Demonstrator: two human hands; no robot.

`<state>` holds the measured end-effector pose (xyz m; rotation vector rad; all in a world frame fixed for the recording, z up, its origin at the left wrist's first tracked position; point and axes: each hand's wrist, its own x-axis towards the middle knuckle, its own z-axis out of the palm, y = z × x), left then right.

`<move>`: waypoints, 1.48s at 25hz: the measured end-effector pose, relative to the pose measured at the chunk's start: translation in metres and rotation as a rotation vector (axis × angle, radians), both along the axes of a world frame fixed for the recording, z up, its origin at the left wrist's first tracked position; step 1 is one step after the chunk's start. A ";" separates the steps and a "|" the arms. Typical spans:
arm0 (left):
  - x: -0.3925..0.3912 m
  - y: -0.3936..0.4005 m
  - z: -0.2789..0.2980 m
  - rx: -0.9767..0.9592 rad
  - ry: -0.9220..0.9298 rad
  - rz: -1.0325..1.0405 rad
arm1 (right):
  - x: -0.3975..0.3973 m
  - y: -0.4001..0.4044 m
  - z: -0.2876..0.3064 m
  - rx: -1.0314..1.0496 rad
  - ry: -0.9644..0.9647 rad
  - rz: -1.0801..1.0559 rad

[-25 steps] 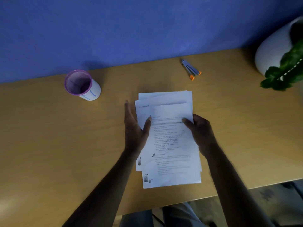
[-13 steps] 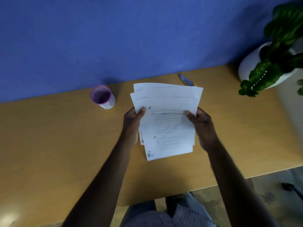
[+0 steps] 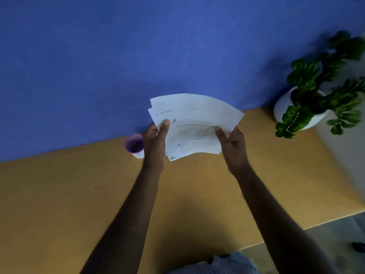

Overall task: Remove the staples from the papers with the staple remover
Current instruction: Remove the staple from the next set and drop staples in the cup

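- White papers are held up above the wooden table, gripped at either side by the left hand and right hand.
- Thumbs are pressed on the top sheet.
- A purple-rimmed cup is seen beside the left hand.

A wooden desk fills the lower half of the frame, its far edge running up against a blue wall that takes the whole upper half. A little left of centre, near that wall, a white cup with a purple rim stands upright on the desk. At the right edge a leafy green plant grows from a round white pot. A strip of grey floor shows at lower right.
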<state>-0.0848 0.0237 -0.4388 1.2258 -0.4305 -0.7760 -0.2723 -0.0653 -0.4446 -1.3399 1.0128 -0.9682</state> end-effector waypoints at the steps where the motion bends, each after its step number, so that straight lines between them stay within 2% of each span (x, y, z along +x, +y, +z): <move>1: 0.002 -0.001 0.002 -0.016 -0.029 -0.004 | 0.001 -0.002 0.003 -0.018 -0.014 -0.003; 4: 0.003 0.003 -0.008 0.028 -0.083 -0.033 | 0.003 -0.004 -0.002 -0.014 0.003 0.002; 9: 0.003 0.012 -0.043 0.194 -0.155 -0.086 | -0.001 0.000 -0.030 0.029 0.169 0.023; 15: 0.008 0.005 -0.054 0.222 -0.181 -0.129 | 0.001 -0.005 -0.041 0.016 0.240 0.009; 22: 0.004 0.004 -0.051 0.206 -0.157 -0.115 | 0.001 -0.010 -0.041 0.075 0.161 0.009; 26: 0.003 0.007 -0.059 0.256 -0.090 -0.141 | 0.004 -0.011 -0.050 0.159 0.207 0.022; 37: 0.004 0.000 -0.068 0.242 -0.119 -0.141 | 0.001 -0.012 -0.069 0.220 0.115 0.031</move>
